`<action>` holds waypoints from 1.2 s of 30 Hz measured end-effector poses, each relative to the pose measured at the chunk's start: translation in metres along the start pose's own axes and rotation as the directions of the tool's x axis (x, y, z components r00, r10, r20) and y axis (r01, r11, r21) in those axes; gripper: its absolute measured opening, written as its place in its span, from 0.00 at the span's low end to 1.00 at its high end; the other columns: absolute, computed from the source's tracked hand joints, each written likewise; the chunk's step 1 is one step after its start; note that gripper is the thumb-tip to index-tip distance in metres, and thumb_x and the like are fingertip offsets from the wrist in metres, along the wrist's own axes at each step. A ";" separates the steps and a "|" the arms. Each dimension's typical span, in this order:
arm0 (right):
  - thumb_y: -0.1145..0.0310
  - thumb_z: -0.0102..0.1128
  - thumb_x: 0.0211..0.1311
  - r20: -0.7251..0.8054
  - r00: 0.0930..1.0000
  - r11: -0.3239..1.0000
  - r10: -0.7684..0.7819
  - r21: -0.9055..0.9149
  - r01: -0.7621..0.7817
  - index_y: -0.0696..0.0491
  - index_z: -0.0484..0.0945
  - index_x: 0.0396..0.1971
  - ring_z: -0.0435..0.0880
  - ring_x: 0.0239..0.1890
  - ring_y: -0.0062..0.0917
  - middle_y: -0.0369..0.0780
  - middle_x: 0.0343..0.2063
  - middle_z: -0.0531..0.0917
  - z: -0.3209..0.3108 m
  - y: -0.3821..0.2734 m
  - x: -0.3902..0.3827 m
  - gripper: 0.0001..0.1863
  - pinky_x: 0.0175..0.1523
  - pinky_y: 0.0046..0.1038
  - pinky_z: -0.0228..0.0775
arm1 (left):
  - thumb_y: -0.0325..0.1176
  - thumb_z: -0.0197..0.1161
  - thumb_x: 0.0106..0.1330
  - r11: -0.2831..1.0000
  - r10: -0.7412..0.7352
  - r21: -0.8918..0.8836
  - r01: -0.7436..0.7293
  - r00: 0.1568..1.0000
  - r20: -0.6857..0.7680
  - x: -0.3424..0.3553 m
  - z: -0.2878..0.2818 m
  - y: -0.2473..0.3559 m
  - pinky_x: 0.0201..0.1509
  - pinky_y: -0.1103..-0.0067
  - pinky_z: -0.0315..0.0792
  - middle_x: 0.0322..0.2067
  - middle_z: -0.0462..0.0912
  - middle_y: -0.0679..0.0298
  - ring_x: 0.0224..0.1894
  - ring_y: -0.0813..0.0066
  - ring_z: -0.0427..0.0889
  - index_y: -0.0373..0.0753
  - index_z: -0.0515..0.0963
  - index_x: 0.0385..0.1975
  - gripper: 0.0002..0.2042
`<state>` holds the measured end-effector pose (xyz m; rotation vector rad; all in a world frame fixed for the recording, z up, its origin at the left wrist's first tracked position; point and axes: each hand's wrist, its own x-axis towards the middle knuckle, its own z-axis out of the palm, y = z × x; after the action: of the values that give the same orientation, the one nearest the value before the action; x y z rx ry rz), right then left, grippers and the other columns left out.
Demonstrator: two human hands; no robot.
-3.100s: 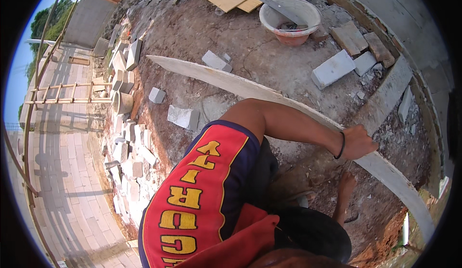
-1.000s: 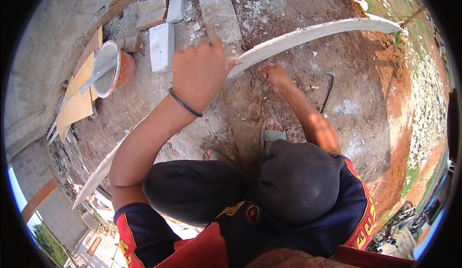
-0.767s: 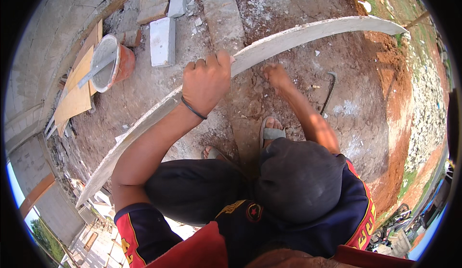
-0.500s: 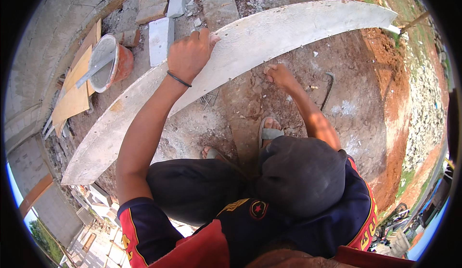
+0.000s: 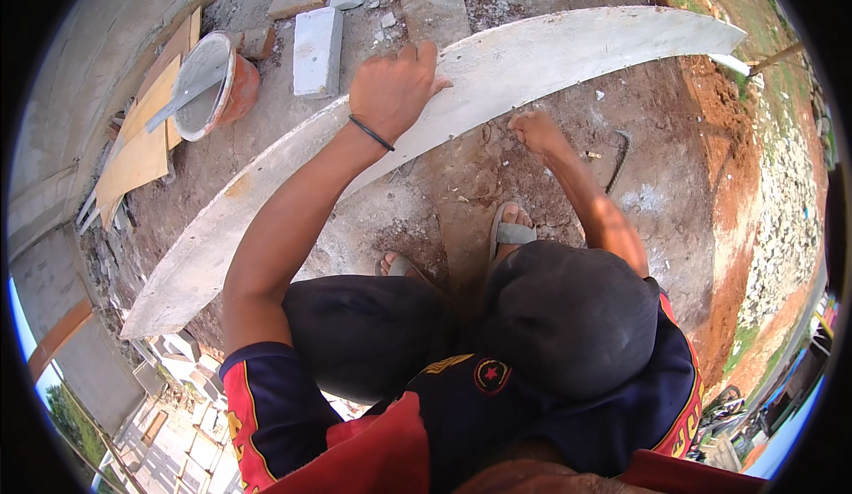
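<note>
A long, pale grey-white board (image 5: 550, 61) stretches across in front of me, curved by the lens, with small dark spots along its edges. My left hand (image 5: 395, 90), a black band at its wrist, is closed over the board's far edge near its middle. Close to the board's near edge, my right hand (image 5: 538, 131) is curled with its fingers pressed together. Whatever it may hold is too small or hidden to make out. My sandalled feet (image 5: 515, 228) are on the dirt between my knees and the board.
An orange bucket (image 5: 241, 90) holds grey material and a flat strip (image 5: 186, 103). Pale blocks (image 5: 318, 50) lie beyond the board, plywood sheets (image 5: 133, 152) at the left. A curved dark metal bar (image 5: 619, 161) rests on the dirt, right of my right hand.
The whole view has shifted somewhat. My left hand sits slightly farther right along the board. Thin metal pieces seen below the board are now mostly hidden behind my forearm and the board.
</note>
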<state>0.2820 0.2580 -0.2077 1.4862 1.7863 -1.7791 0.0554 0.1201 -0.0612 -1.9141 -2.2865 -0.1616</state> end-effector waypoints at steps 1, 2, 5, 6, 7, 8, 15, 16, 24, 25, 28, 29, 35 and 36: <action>0.65 0.52 0.60 -0.038 0.995 0.995 -0.091 -0.038 0.090 0.58 0.81 0.26 0.74 0.20 0.25 0.40 0.15 0.77 0.003 0.013 0.003 0.13 0.26 0.32 0.63 | 0.53 0.67 0.53 1.000 -0.004 0.000 0.004 1.000 -0.001 -0.005 0.002 0.003 0.23 0.73 0.75 0.21 0.80 0.60 0.21 0.62 0.82 0.38 0.72 0.33 0.23; 0.65 0.52 0.60 -0.085 0.981 0.983 -0.174 -0.082 0.167 0.58 0.80 0.25 0.74 0.20 0.25 0.39 0.15 0.77 0.003 0.037 0.006 0.13 0.26 0.32 0.63 | 0.53 0.67 0.53 1.000 -0.002 -0.014 0.002 1.000 -0.005 -0.008 0.003 0.008 0.23 0.73 0.74 0.21 0.80 0.60 0.21 0.62 0.82 0.38 0.72 0.33 0.23; 0.64 0.50 0.61 -0.089 0.974 0.970 -0.206 -0.146 0.192 0.57 0.80 0.24 0.74 0.19 0.24 0.38 0.15 0.78 0.000 0.042 0.004 0.14 0.26 0.31 0.64 | 0.52 0.66 0.55 1.000 0.022 0.023 -0.021 0.999 -0.024 -0.015 -0.002 0.019 0.24 0.75 0.74 0.22 0.80 0.62 0.20 0.64 0.81 0.40 0.72 0.32 0.21; 0.64 0.49 0.62 -0.056 0.985 0.977 -0.165 -0.145 0.155 0.57 0.79 0.24 0.74 0.18 0.24 0.38 0.15 0.78 0.012 0.034 -0.008 0.15 0.26 0.31 0.64 | 0.52 0.65 0.55 1.000 0.018 0.023 -0.017 1.000 -0.016 -0.018 -0.002 0.021 0.24 0.75 0.73 0.22 0.80 0.62 0.20 0.65 0.81 0.40 0.72 0.32 0.20; 0.65 0.48 0.63 0.051 0.985 0.978 -0.167 -0.115 0.172 0.57 0.79 0.25 0.73 0.18 0.21 0.36 0.15 0.77 0.020 0.026 -0.023 0.14 0.25 0.29 0.63 | 0.52 0.65 0.56 1.000 0.013 0.024 -0.013 1.000 -0.008 -0.020 -0.003 0.022 0.24 0.75 0.73 0.23 0.80 0.63 0.19 0.65 0.81 0.40 0.72 0.32 0.20; 0.66 0.47 0.65 0.166 0.969 0.976 -0.185 -0.083 0.201 0.57 0.78 0.26 0.71 0.18 0.19 0.35 0.14 0.76 0.029 -0.012 -0.052 0.14 0.24 0.27 0.61 | 0.52 0.64 0.56 0.999 -0.001 0.040 0.001 1.000 -0.004 -0.023 -0.005 0.018 0.24 0.75 0.73 0.23 0.80 0.63 0.19 0.66 0.81 0.41 0.72 0.32 0.20; 0.67 0.45 0.67 0.145 0.971 0.971 -0.192 -0.117 0.210 0.58 0.77 0.30 0.75 0.18 0.19 0.40 0.20 0.81 0.092 0.000 -0.074 0.13 0.23 0.24 0.65 | 0.50 0.65 0.56 0.999 0.008 0.034 -0.008 1.000 -0.018 -0.021 -0.009 0.027 0.27 0.75 0.74 0.22 0.78 0.65 0.23 0.68 0.82 0.41 0.70 0.31 0.19; 0.68 0.46 0.66 0.155 0.978 0.990 -0.139 0.039 0.135 0.59 0.76 0.30 0.75 0.17 0.19 0.40 0.21 0.81 0.097 0.002 -0.072 0.12 0.22 0.23 0.65 | 0.50 0.65 0.56 0.999 0.009 0.035 -0.008 1.000 -0.016 -0.021 -0.008 0.029 0.28 0.75 0.73 0.22 0.78 0.65 0.23 0.69 0.82 0.41 0.70 0.31 0.19; 0.68 0.54 0.61 0.222 0.975 0.964 -0.015 0.264 -0.045 0.61 0.77 0.30 0.74 0.17 0.19 0.42 0.21 0.81 0.118 0.011 -0.053 0.11 0.19 0.23 0.62 | 0.32 0.59 0.54 0.999 0.023 0.028 -0.021 0.997 -0.071 -0.028 -0.004 0.036 0.25 0.74 0.70 0.21 0.78 0.65 0.22 0.71 0.82 0.41 0.71 0.27 0.05; 0.68 0.55 0.59 0.182 0.983 0.991 -0.036 0.132 0.012 0.61 0.78 0.31 0.76 0.17 0.23 0.44 0.21 0.81 0.112 0.010 -0.049 0.10 0.20 0.25 0.65 | 0.37 0.61 0.54 0.999 0.021 0.043 -0.018 0.998 -0.066 -0.027 -0.004 0.036 0.26 0.75 0.71 0.21 0.78 0.65 0.22 0.71 0.82 0.41 0.70 0.28 0.09; 0.70 0.57 0.55 0.061 0.965 0.922 -0.257 -0.284 0.264 0.60 0.81 0.32 0.80 0.20 0.35 0.49 0.22 0.82 0.092 0.015 -0.037 0.09 0.25 0.33 0.71 | 0.47 0.67 0.53 0.998 0.019 0.060 -0.016 0.999 -0.046 -0.029 -0.005 0.033 0.26 0.76 0.71 0.20 0.77 0.65 0.22 0.71 0.81 0.41 0.69 0.29 0.18; 0.71 0.57 0.53 0.031 0.907 0.812 -0.421 -0.433 0.392 0.59 0.82 0.32 0.81 0.21 0.39 0.51 0.22 0.82 0.090 0.021 -0.035 0.09 0.27 0.36 0.73 | 0.47 0.67 0.53 0.999 0.021 0.044 -0.019 0.999 -0.047 -0.029 -0.005 0.032 0.26 0.76 0.71 0.20 0.77 0.65 0.21 0.70 0.81 0.41 0.69 0.29 0.18; 0.70 0.58 0.53 0.050 0.817 0.567 -0.575 -0.695 0.442 0.57 0.83 0.30 0.83 0.31 0.51 0.55 0.24 0.81 0.081 0.023 -0.026 0.08 0.37 0.47 0.75 | 0.47 0.66 0.55 0.998 0.051 0.042 -0.048 0.996 -0.074 -0.029 -0.004 0.030 0.26 0.76 0.71 0.20 0.76 0.64 0.20 0.71 0.79 0.41 0.69 0.29 0.18; 0.70 0.58 0.53 0.067 0.817 0.550 -0.573 -0.708 0.444 0.57 0.83 0.31 0.83 0.32 0.51 0.55 0.24 0.82 0.080 0.020 -0.027 0.08 0.38 0.47 0.75 | 0.47 0.65 0.55 0.997 0.057 0.052 -0.054 0.997 -0.060 -0.030 -0.006 0.032 0.26 0.76 0.71 0.20 0.76 0.64 0.20 0.71 0.79 0.41 0.69 0.29 0.17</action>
<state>0.2709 0.1725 -0.2202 0.8435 2.7737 -0.8780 0.0925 0.0960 -0.0618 -1.9180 -2.1748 -0.1522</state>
